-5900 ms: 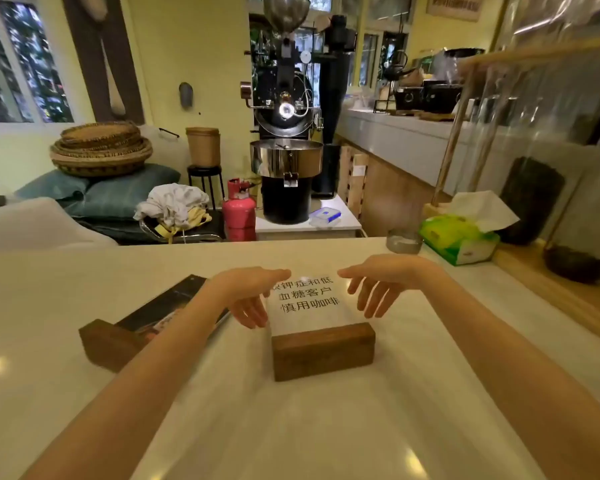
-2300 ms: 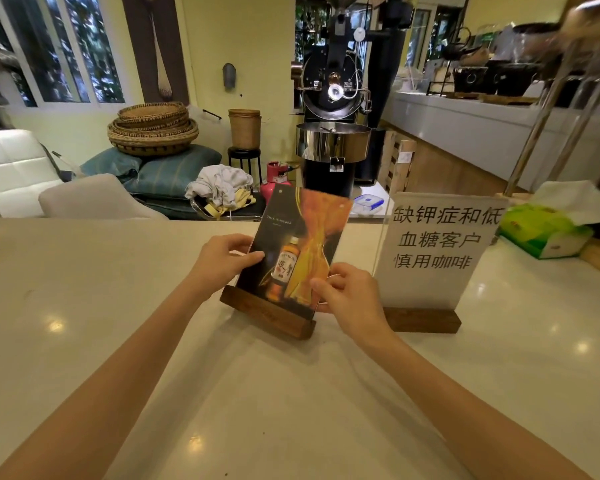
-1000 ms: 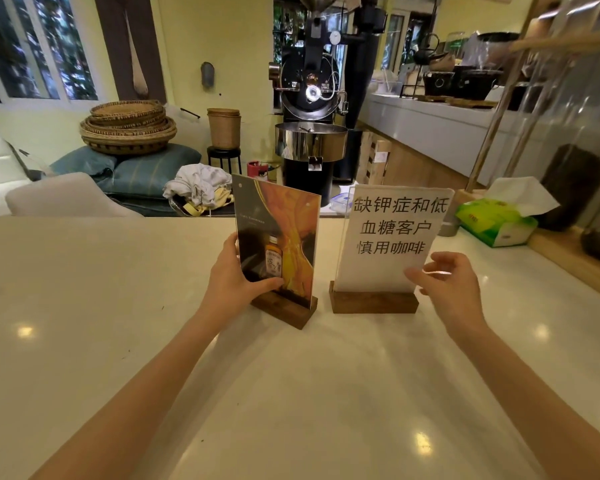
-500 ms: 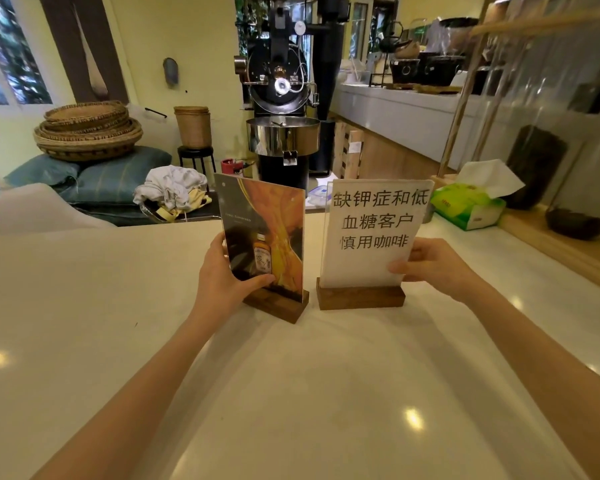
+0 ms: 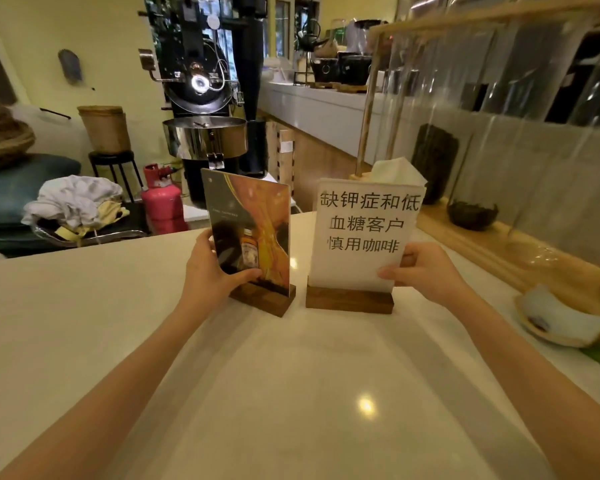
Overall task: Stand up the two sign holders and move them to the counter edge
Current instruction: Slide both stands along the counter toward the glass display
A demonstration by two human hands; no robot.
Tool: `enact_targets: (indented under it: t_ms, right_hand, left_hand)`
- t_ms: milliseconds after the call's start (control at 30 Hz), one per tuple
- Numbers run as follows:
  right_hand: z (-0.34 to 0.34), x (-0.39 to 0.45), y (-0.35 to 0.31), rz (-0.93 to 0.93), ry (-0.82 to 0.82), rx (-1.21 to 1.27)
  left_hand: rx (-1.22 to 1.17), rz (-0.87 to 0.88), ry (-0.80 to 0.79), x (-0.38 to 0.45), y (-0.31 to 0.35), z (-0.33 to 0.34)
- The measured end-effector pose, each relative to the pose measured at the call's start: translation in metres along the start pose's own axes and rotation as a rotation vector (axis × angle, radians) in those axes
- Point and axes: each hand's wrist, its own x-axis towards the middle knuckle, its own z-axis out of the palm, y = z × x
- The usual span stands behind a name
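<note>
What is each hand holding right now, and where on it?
The left hand grips the bottle ad sign by its panel's lower left edge. The right hand grips the white text sign by its panel's lower right corner.

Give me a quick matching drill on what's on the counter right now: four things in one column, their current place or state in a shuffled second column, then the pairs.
Things:
1. bottle advert sign holder
2. white text sign holder
3. left hand
4. right hand

States:
A. grips the right edge of a white panel
B. upright, on the right, on a wooden base
C. upright, on the left, turned at an angle
D. holds the left edge of a dark and orange panel, thumb on its front

Pairs: 1-C, 2-B, 3-D, 4-A
</note>
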Motion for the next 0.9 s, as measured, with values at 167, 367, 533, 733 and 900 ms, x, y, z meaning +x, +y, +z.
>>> enact_targets:
  t_ms: [167, 367, 533, 733, 900]
  right_hand:
    - [-0.037, 0.006, 0.019, 0.043, 0.077, -0.016]
    - [-0.076, 0.006, 0.042, 0.1, 0.224, -0.051]
    - [-0.103, 0.003, 0.057, 0.166, 0.354, -0.084]
    - [-0.125, 0.003, 0.068, 0.234, 0.47, -0.184]
    - [-0.137, -0.001, 0.075, 0.267, 0.524, -0.198]
  left_hand:
    - [-0.032, 0.041, -0.058, 0.026, 0.023, 0.059]
    - [-0.043, 0.094, -0.139, 0.054, 0.047, 0.121]
    - [-0.086, 0.125, -0.203, 0.068, 0.073, 0.165]
    - [-0.123, 0.166, -0.282, 0.079, 0.101, 0.21]
    - [-0.126, 0.229, -0.337, 0.082, 0.121, 0.239]
